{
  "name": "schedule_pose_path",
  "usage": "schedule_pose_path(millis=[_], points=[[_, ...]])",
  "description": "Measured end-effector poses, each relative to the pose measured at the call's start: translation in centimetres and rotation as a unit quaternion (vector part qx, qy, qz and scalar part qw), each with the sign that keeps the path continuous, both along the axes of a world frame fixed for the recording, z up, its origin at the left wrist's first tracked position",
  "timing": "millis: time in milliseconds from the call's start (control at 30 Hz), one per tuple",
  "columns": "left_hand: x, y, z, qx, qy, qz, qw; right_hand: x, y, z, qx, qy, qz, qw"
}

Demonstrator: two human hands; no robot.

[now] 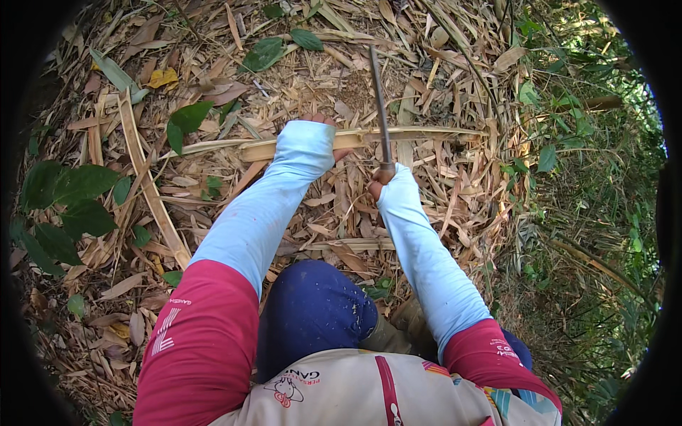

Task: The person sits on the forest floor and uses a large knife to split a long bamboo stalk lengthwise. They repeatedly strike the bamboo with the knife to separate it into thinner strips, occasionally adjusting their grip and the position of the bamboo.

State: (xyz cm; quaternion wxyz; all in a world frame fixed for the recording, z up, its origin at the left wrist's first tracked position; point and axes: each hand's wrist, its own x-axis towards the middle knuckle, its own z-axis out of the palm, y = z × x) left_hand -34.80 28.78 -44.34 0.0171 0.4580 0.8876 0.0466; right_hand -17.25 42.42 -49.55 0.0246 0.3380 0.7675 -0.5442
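Note:
A pale split bamboo strip (426,133) lies crosswise in front of me, above the litter. My left hand (312,138) is closed around it left of its middle, with the fingertips showing on the far side and the thumb on the near side. The sleeve covers most of that hand. In my right hand (386,183) is the handle of a machete (379,92), gripped in a closed fist. Its long, narrow, dark blade points away from me and crosses the strip just right of my left hand. Whether the blade touches the strip, I cannot tell.
Another long bamboo strip (145,174) slants across the ground at the left. Dry leaves and wood shavings (341,89) cover the ground. Green leafy plants (71,195) grow at the left, and denser undergrowth (582,213) lines the right. My bent knee (312,312) is close below my hands.

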Motion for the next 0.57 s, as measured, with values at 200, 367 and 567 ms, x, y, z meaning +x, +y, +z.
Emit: schedule_pose_path(millis=[200, 367, 567], points=[[-0.1, -0.2, 0.3, 0.008, -0.011, 0.0, 1.0, -1.9, -0.6, 9.2, -0.09, 0.369, -0.167, 0.91], [-0.3, 0.0, -0.2, 0.014, 0.024, -0.024, 0.999, -1.1, -1.5, -0.2, 0.123, -0.168, 0.186, 0.96], [-0.2, 0.0, -0.2, -0.011, 0.0, -0.001, 1.0, -0.3, -0.9, 1.0, 0.035, -0.045, -0.048, 0.997]])
